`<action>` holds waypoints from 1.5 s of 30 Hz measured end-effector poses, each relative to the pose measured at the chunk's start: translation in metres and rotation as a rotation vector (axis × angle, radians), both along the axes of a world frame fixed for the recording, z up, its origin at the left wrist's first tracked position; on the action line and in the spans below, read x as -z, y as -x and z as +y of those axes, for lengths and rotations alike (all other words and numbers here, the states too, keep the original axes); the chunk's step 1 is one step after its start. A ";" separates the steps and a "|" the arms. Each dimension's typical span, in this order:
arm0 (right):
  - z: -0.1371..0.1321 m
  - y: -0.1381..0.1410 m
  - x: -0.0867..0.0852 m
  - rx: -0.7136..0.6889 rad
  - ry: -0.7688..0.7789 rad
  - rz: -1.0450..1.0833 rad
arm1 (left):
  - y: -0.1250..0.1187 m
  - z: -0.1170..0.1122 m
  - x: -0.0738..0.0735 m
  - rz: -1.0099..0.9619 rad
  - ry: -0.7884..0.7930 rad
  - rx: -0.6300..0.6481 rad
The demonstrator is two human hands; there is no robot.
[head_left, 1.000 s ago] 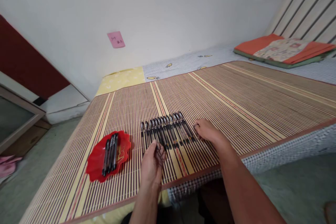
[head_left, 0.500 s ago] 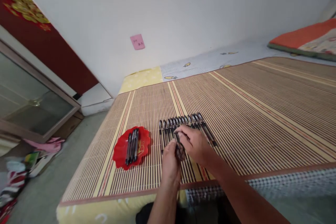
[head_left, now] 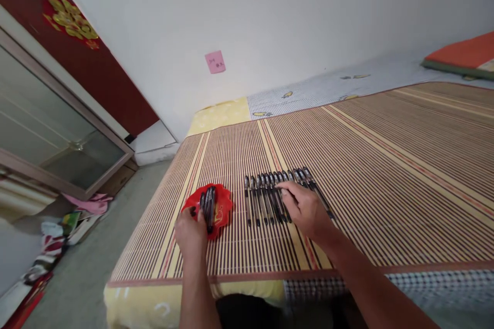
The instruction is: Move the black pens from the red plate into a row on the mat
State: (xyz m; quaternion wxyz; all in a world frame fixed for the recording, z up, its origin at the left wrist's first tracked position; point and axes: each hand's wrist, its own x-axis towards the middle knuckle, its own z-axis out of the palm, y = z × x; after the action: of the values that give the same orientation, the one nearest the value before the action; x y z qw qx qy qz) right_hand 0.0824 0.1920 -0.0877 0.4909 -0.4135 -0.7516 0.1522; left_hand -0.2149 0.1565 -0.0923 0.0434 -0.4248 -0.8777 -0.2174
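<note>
Soft, even daylight, faint shadows, sharp centre, wide-angle bending at the edges.

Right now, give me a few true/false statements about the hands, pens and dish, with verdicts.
1. The left hand is at the red dish. True.
2. The dish is bare. False: several pens lie in it.
3. The right hand touches the row of pens on the mat. True.
4. The row lies left of the dish. False: it lies to its right.
5. A pink note is on the wall. True.
</note>
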 end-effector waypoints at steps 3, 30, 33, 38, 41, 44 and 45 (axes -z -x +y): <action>0.001 -0.002 0.001 0.014 0.008 -0.005 | 0.005 0.002 0.006 0.013 0.146 0.016; 0.002 0.000 -0.007 -0.117 0.452 0.307 | -0.090 -0.002 -0.017 -0.774 -0.421 0.544; 0.006 0.003 -0.006 -0.223 0.616 0.484 | -0.133 -0.009 -0.022 -0.981 -0.344 0.673; 0.006 0.006 -0.007 -0.283 0.660 0.524 | -0.162 -0.016 -0.021 -0.992 -0.336 0.677; 0.004 0.005 -0.010 -0.294 0.670 0.510 | -0.164 -0.016 -0.020 -0.946 -0.349 0.671; 0.006 -0.008 -0.011 -0.204 0.689 0.607 | -0.164 -0.017 -0.019 -0.969 -0.293 0.720; 0.009 -0.015 -0.011 -0.157 0.686 0.668 | -0.164 -0.018 -0.018 -1.006 -0.274 0.732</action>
State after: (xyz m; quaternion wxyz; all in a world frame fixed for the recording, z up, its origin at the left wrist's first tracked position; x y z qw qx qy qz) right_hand 0.0973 0.2008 -0.0765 0.5278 -0.4221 -0.4883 0.5521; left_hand -0.0510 0.1390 -0.0746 -0.3972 -0.5337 -0.5530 -0.5015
